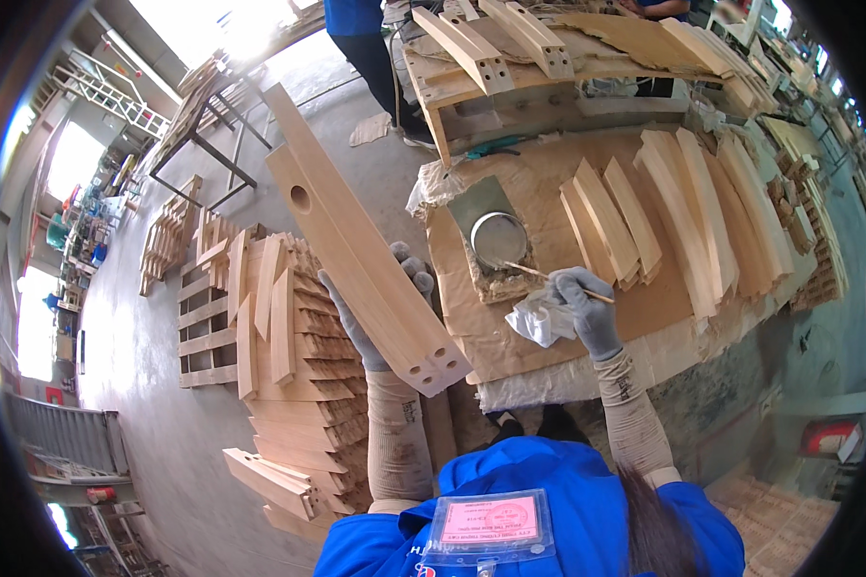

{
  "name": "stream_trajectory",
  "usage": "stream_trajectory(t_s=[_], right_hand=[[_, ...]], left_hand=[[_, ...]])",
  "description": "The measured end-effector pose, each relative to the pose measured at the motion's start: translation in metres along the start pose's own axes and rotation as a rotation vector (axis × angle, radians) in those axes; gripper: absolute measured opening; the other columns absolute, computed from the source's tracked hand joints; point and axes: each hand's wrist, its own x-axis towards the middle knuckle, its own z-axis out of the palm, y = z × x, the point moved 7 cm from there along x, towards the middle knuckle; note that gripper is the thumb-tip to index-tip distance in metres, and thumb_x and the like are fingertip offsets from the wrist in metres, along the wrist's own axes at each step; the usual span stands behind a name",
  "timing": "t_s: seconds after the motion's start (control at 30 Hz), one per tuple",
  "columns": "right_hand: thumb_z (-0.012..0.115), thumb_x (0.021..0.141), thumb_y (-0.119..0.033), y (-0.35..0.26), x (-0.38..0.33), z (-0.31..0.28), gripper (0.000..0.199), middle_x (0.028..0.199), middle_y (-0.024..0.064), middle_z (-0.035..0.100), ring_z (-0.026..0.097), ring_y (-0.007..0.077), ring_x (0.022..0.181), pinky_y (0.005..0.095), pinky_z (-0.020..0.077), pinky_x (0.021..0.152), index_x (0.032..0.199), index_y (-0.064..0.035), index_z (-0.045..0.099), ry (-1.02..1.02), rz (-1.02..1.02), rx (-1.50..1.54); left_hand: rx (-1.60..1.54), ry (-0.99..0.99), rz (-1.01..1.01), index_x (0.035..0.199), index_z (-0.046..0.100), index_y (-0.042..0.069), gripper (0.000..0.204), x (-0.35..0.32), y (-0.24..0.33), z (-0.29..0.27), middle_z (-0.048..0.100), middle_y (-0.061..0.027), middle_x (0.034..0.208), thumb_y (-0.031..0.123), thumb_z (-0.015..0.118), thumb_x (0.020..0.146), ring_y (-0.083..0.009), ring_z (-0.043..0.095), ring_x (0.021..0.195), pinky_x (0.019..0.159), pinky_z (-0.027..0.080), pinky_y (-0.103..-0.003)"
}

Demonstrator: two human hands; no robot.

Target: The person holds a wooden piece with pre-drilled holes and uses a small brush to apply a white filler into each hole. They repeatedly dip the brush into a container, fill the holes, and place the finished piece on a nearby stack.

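My left hand (356, 317), in a grey glove, is closed around a long pale wooden furniture part (366, 255). The part is raised at a slant, with a large hole near its upper end and several round holes in its lower end face. My right hand (585, 306), also gloved in grey, pinches a thin wooden stick (529, 270). A crumpled white cloth (545, 319) hangs under the same hand; whether the fingers grip it too is hidden. The stick's far end is by the rim of a round container (497, 238) with pale contents, standing on a dark board (469, 204).
Curved wooden parts (601, 221) lie on the brown-paper-covered table (510, 337), with longer ones (688, 216) to the right. Beyond it, a wooden bench (587, 72) bears more drilled parts. Stacked wood pieces (303, 385) rise beside my left arm. Another person (366, 58) stands at the far side.
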Motion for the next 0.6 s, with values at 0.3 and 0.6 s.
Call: stream_trajectory(t_s=[0.3, 0.6], right_hand=[[0.056, 0.094, -0.014, 0.023, -0.022, 0.018, 0.019, 0.082, 0.0042, 0.067, 0.061, 0.0084, 0.072, 0.0229, 0.0509, 0.068, 0.098, 0.0014, 0.065, 0.173, 0.013, 0.143], [0.054, 0.095, -0.019, 0.035, -0.036, 0.035, 0.021, 0.088, 0.0083, 0.067, 0.066, 0.0148, 0.077, 0.0284, 0.0561, 0.07, 0.102, -0.001, 0.061, 0.258, 0.276, 0.4]], left_hand=[[-0.076, -0.031, -0.029, 0.113, 0.047, -0.004, 0.077, 0.004, -0.002, 0.007, 0.052, -0.0115, 0.095, 0.067, 0.051, 0.083, -0.0231, 0.053, 0.081, 0.076, 0.051, -0.033], [-0.09, -0.051, 0.042, 0.119, 0.047, 0.001, 0.068, 0.006, 0.007, -0.001, 0.05, -0.0141, 0.103, 0.061, 0.048, 0.088, -0.0236, 0.052, 0.086, 0.079, 0.05, -0.037]])
